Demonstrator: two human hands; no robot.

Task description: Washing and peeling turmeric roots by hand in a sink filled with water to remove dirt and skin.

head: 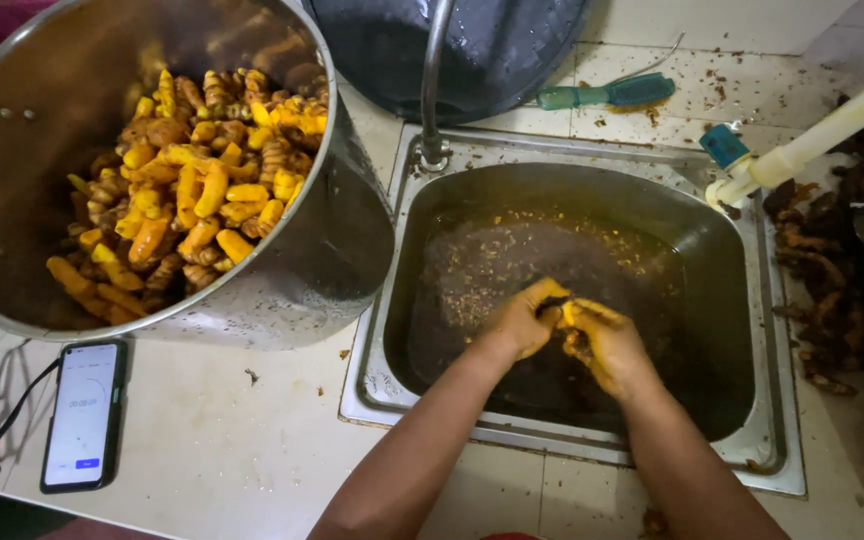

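Both our hands meet over the middle of the steel sink (752,330), stained yellow. Our left hand (524,318) and right hand (602,345) are curled shut on one small turmeric root (558,308), pinched between them just above the murky water (512,270). The root lies crosswise from one hand to the other, equally near to each (a dark bit shows at its top). Left on the counter sits a phone (84,415). Beyond it a big steel pot (342,240) holds peeled turmeric (192,190). Unpeeled roots (817,290) pile at the right, and a green brush (607,95) lies behind the tap (434,80).
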